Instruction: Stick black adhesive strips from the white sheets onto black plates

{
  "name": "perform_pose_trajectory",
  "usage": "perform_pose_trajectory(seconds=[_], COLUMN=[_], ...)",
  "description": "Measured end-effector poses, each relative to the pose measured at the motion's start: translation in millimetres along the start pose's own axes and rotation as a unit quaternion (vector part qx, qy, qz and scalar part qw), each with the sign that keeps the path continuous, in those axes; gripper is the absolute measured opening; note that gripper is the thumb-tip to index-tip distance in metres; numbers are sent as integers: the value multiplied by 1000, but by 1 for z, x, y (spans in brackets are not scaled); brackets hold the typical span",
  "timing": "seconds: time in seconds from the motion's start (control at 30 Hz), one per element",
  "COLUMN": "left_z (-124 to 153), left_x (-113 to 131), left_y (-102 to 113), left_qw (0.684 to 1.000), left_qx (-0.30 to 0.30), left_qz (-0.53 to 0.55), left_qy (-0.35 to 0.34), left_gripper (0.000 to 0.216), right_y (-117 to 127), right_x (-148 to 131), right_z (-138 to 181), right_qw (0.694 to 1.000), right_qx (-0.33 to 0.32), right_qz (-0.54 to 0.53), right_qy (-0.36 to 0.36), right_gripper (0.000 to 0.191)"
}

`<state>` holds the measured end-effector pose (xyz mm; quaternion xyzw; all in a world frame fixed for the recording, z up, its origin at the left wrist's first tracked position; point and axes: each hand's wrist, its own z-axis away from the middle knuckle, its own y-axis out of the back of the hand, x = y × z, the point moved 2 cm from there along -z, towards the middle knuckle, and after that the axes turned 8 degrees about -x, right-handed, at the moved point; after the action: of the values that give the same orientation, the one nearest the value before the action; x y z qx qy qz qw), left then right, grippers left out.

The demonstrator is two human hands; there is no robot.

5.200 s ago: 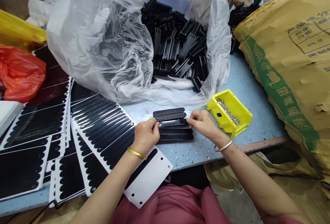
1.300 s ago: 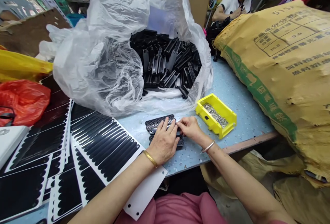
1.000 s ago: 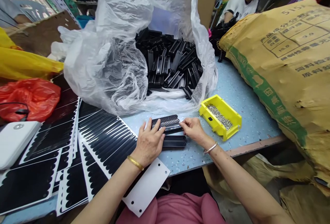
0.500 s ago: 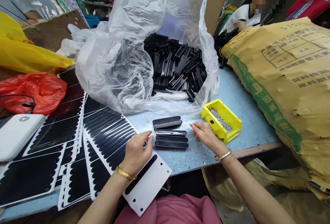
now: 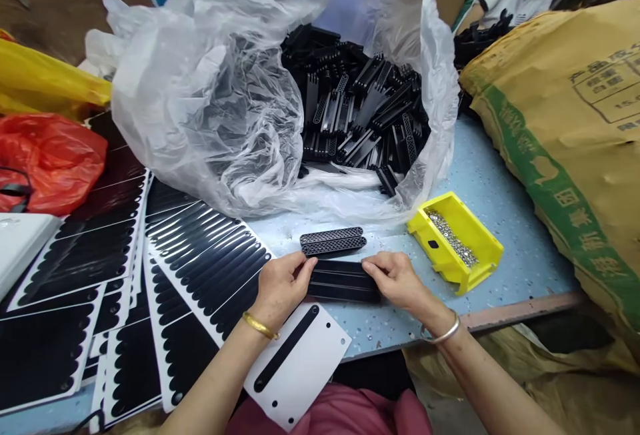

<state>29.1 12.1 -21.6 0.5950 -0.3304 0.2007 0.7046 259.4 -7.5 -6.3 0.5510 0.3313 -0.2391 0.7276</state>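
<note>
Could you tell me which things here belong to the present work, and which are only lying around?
Likely in the work: plain black pieces, left hand and right hand at their ends; patterned black pieces; black-strip sheets; clear bag; perhaps yellow bin.

Apparently lying around: red plastic bag; yellow plastic; printed sack.

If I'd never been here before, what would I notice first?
Probably the huge, crumpled, see-through plastic bag at the back of the blue speckled table, its open mouth showing jumbled black plastic strips. Then the bright yellow plastic box of tiny shiny metal pieces, right of the hands. In front of the bag, the left hand and right hand pinch a slim black strip at its ends.
</note>
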Motion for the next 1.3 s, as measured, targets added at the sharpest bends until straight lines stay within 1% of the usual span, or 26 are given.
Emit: perform_pose_trajectory(seconds=[0.1,0.3,0.33,0.4,0.47,0.5,0.53,0.57,0.6,0.63,0.67,0.7,0.73,0.77,0.83,0.9,0.93,1.0,1.07,1.1,1.17,1.3], left_z=[2,0,-1,-5,-4,-1,6,18,34,54,77,102,127,150,186,203,205,200,191,188,185,188], left_x=[-4,-8,-8,-4,2,5,7,7,6,1,-5,-14,-24,-34,-52,-58,-57,-47,-35,-30,-24,-20], left_y=[3,2,1,2,10,17,27,38,49,59,66,69,68,63,45,24,15,2,-3,-4,-2,0], left_qw=[999,999,999,999,998,999,999,999,998,997,994,990,983,971,930,881,856,802,753,736,717,705], left_qx=[-17,-31,-32,-38,-35,-24,-6,17,43,64,72,64,30,-9,-40,-75,-73,-68,-46,-35,-25,-26], left_qz=[24,26,18,4,4,8,15,23,32,47,62,85,123,169,260,346,393,496,578,603,630,648], left_qy=[-15,-24,-28,-36,-44,-46,-44,-35,-15,14,53,95,131,168,257,315,326,324,312,305,296,287], left_gripper=[38,39,41,43,44,44,42,40,36,32,31,35,40,44,50,45,43,43,37,33,28,26], right_y=[6,4,3,4,11,18,27,37,47,55,59,58,51,40,8,-29,-45,-68,-80,-84,-90,-104], right_x=[5,13,13,12,11,9,6,2,-3,-10,-17,-25,-33,-41,-55,-64,-66,-67,-67,-68,-71,-84], right_z=[3,1,0,-3,-4,-3,0,4,11,20,30,41,52,63,79,87,88,85,82,81,81,87], right_qw=[998,988,986,980,977,982,990,998,997,988,978,971,971,974,978,977,978,979,980,980,979,972], right_qx=[-16,-41,-51,-92,-126,-117,-84,-23,52,123,172,189,174,145,78,7,-10,-14,4,11,7,-44], right_qz=[-55,-133,-140,-150,-136,-108,-68,-15,43,88,117,131,131,118,86,68,74,82,79,73,64,87], right_qy=[-5,-67,-76,-95,-107,-103,-90,-64,-30,4,34,66,97,127,172,200,195,186,184,187,195,212], right_gripper=[29,26,26,26,28,29,31,31,29,27,24,20,16,13,15,19,20,19,17,16,14,22])
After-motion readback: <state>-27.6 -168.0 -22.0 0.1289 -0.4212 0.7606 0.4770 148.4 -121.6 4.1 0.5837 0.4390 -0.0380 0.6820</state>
